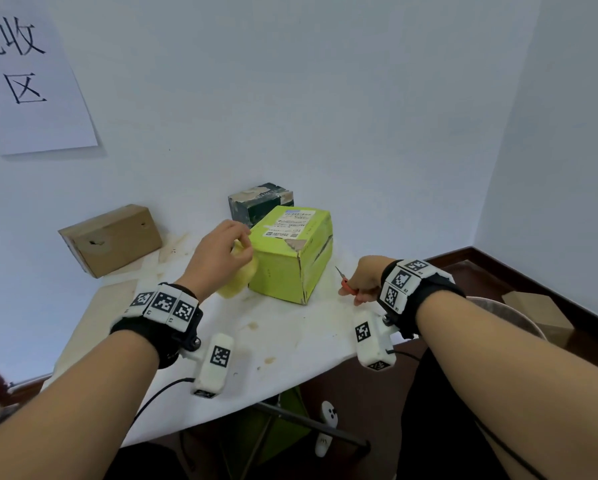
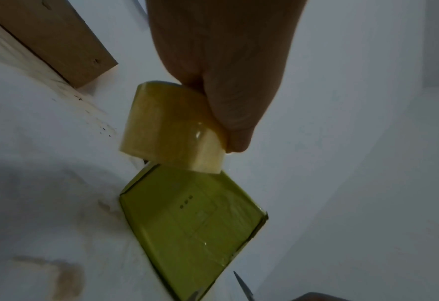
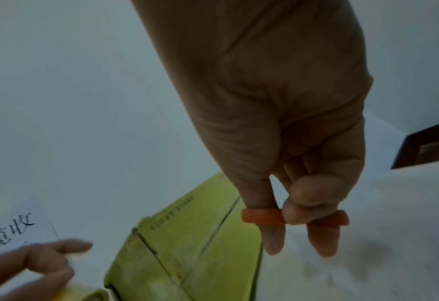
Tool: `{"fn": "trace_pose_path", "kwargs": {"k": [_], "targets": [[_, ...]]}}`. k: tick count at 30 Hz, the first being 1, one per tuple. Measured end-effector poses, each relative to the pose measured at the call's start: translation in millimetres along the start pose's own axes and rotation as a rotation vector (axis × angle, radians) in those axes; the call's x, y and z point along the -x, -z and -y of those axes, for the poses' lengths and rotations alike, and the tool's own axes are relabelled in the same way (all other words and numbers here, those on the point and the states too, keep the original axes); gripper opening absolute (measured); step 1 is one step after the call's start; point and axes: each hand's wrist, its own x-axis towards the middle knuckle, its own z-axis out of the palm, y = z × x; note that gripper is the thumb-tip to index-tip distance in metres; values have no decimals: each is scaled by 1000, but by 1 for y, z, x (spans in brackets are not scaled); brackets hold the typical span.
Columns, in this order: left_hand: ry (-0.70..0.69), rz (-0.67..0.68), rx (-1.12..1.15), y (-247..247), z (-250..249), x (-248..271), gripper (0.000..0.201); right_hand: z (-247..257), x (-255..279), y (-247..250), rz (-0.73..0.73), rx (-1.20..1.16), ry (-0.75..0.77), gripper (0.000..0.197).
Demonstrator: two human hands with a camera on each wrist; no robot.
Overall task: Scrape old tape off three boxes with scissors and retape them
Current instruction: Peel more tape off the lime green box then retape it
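A lime-green box (image 1: 292,258) with a white shipping label stands mid-table; its side fills the lower left wrist view (image 2: 192,228) and the right wrist view (image 3: 187,250). My left hand (image 1: 218,254) grips a yellowish tape roll (image 1: 237,278) held just off the box's left face (image 2: 166,126). My right hand (image 1: 363,277) holds small orange-handled scissors (image 1: 346,282) right of the box, fingers through the orange loops (image 3: 262,216), blades pointing up-left. A brown cardboard box (image 1: 112,239) lies at back left, and a dark worn box (image 1: 259,202) stands behind the green one.
The table wears a stained white cover (image 1: 283,341), its front edge near my forearms. A paper sign (image 1: 31,81) hangs on the white wall. A bin (image 1: 509,317) and a cardboard box (image 1: 540,313) sit on the dark floor to the right.
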Motion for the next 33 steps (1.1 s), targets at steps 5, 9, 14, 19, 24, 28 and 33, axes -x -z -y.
{"fn": "trace_pose_path", "kwargs": {"k": [5,9,14,19,24,28,33], "targets": [[-34,118,-164,-1,9,-10,4,-12,-20,-7,-168,-258,97,21],[-23,182,-207,-5,15,-8,7,-4,-26,-14,-219,-253,83,22],[-39,178,-235,-5,17,-5,5,7,-38,-19,-361,-119,147,19],[-23,149,-202,-5,17,-4,7,30,-15,-15,-791,-416,584,23],[-19,153,-206,-2,16,-4,11,58,-6,-27,-640,-78,841,46],[-12,152,-209,-3,19,-3,4,58,-18,-34,-692,155,857,45],[-20,106,-189,-12,26,-4,7,58,-26,-34,-728,242,820,45]]}}
